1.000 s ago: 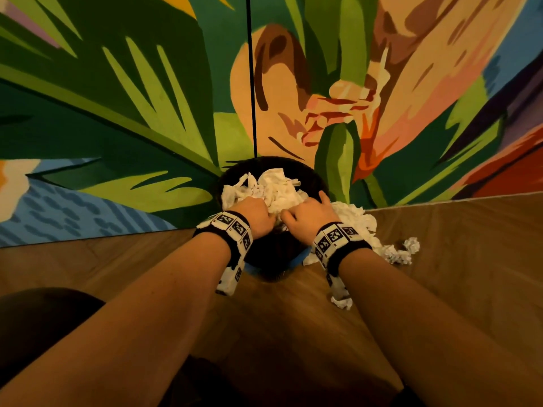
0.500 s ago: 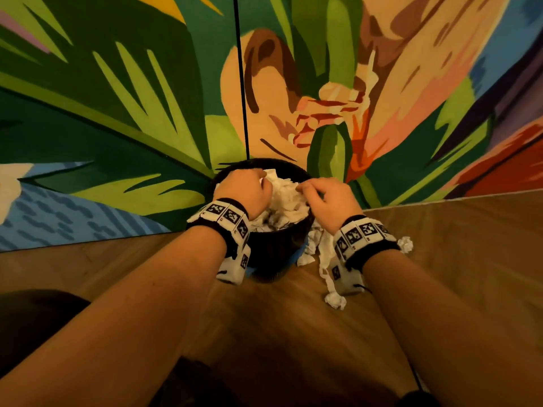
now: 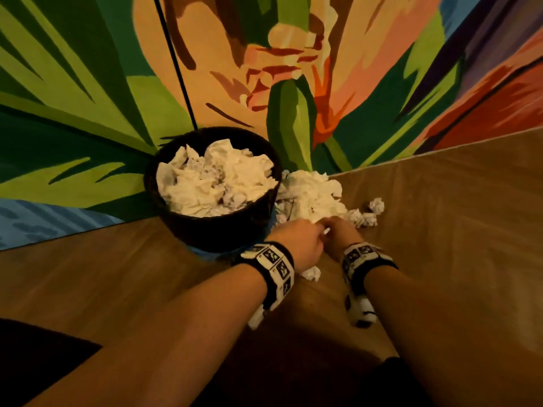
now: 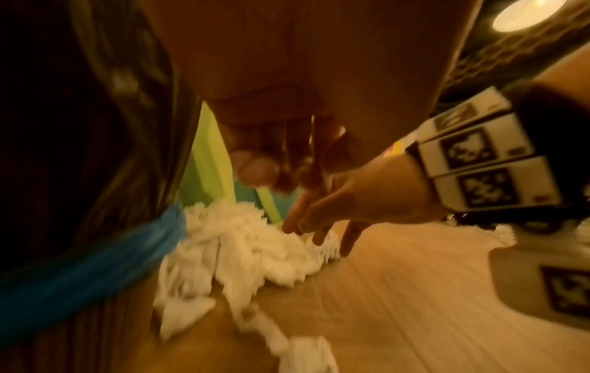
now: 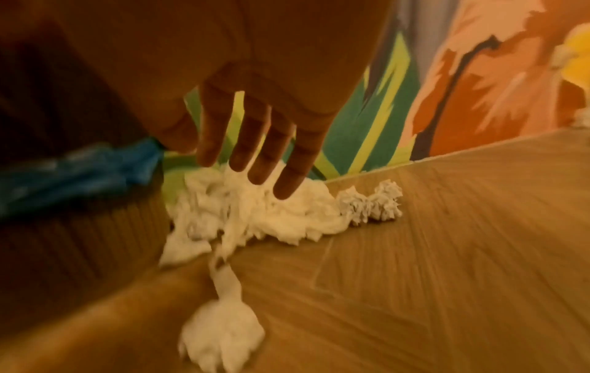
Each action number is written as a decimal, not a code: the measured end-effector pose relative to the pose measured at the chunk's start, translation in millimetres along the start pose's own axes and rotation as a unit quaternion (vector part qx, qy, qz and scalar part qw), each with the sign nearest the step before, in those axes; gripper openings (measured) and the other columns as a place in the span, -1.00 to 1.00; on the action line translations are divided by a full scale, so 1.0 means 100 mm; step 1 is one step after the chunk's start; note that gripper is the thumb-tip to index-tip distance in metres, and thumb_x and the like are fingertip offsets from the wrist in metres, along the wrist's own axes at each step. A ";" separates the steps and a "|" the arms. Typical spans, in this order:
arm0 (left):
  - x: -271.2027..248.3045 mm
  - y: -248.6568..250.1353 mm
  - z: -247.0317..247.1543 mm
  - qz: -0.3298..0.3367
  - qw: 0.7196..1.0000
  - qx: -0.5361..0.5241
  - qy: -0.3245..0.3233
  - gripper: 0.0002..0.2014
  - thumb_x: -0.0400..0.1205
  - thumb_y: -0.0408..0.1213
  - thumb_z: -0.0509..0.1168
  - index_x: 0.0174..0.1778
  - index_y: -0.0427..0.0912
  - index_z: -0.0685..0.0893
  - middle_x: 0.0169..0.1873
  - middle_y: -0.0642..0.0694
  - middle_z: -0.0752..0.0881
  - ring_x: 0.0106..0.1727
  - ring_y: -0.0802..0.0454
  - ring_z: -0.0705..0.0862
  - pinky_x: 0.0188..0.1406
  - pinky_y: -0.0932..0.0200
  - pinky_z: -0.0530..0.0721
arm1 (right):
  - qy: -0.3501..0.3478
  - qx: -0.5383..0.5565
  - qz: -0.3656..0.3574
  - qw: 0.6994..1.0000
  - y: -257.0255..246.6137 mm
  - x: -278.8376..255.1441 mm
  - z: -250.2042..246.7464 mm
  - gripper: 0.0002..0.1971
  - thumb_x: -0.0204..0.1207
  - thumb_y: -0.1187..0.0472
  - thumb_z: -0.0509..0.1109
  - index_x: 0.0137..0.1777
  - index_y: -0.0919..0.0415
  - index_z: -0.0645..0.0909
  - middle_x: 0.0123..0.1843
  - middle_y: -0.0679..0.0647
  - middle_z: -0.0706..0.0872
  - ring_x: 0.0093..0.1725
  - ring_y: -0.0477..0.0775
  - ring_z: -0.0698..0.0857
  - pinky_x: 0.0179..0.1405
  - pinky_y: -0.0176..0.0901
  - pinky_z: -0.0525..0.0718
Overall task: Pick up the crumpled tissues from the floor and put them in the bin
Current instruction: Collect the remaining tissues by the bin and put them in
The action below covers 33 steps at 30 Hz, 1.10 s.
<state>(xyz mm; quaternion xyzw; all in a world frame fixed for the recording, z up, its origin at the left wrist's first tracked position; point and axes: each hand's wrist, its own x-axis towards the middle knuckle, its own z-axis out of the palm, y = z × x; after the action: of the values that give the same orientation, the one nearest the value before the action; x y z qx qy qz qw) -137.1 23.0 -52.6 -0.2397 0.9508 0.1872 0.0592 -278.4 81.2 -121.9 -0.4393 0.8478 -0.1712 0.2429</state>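
A dark woven bin [image 3: 205,230] stands against the painted wall, heaped with white crumpled tissues [image 3: 217,180]. A loose tissue pile [image 3: 311,192] lies on the floor just right of it. My left hand [image 3: 296,239] hovers at the pile's near edge, fingers loosely curled [image 4: 268,169], holding nothing. Close beside it, my right hand [image 3: 338,230] spreads straight fingers [image 5: 255,156] over the pile [image 5: 255,214], tips touching or just above it. Two small tissue balls [image 3: 370,212] sit right of the pile. One more scrap [image 3: 313,273] lies between my wrists.
A colourful mural wall [image 3: 293,83] runs right behind the bin and pile. A blue liner band [image 4: 96,265] wraps the bin's base. Wooden floor [image 3: 440,230] stretches to the right and towards me. Something dark [image 3: 35,362] lies at the lower left.
Both hands have left the top of the bin and dropped down to the right, to the pile on the floor. The tissues they held stay heaped in the bin.
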 end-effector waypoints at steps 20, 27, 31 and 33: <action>0.82 -0.90 1.41 -0.254 0.956 -0.119 -0.082 -0.46 0.66 -0.31 0.22 0.60 -0.22 0.31 0.63 -0.08 0.15 0.58 -0.17 0.33 0.50 -0.19 0.43 | -0.124 0.001 0.060 0.990 0.57 0.23 1.10 -0.52 0.67 0.18 0.23 0.59 0.00 0.36 0.61 0.14 0.31 0.55 0.30 0.36 0.52 0.07 0.37; 0.68 -0.91 1.57 -0.221 0.969 -0.102 -0.049 -0.71 0.67 -0.36 0.21 0.32 -0.08 0.50 0.32 -0.14 0.53 0.27 -0.15 0.61 0.26 -0.13 0.64 | 0.026 0.048 0.136 0.989 0.47 0.52 0.75 -0.83 0.54 -0.02 0.36 -0.07 0.04 0.69 0.31 0.14 0.62 0.31 0.20 0.62 0.17 -0.10 0.62; 0.57 -0.87 1.58 -0.209 0.956 -0.197 -0.054 -0.64 0.66 -0.21 0.19 0.37 -0.01 0.34 0.00 -0.21 0.70 0.01 -0.23 0.70 -0.11 -0.02 0.63 | 0.013 0.065 0.027 0.997 0.26 0.68 0.71 -0.67 0.35 0.37 0.41 0.05 -0.01 0.59 0.31 0.02 0.45 0.10 0.21 0.68 -0.13 -0.20 0.58; 0.52 -0.86 1.58 -0.218 0.953 -0.208 -0.034 -0.63 0.65 -0.09 0.15 0.37 0.06 0.29 -0.14 -0.15 0.70 -0.07 -0.23 0.71 -0.19 0.04 0.54 | -0.048 0.014 -0.006 0.999 0.21 0.71 0.75 -0.56 0.36 0.40 0.40 0.14 -0.11 0.60 0.58 -0.06 0.21 0.20 0.22 0.67 -0.04 -0.15 0.66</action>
<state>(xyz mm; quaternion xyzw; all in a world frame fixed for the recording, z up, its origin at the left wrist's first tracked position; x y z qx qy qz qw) -137.7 -8.6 -236.8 -0.4416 0.8127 0.3717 0.0797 -285.3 28.2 -212.2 -0.4489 0.8299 -0.1627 0.2886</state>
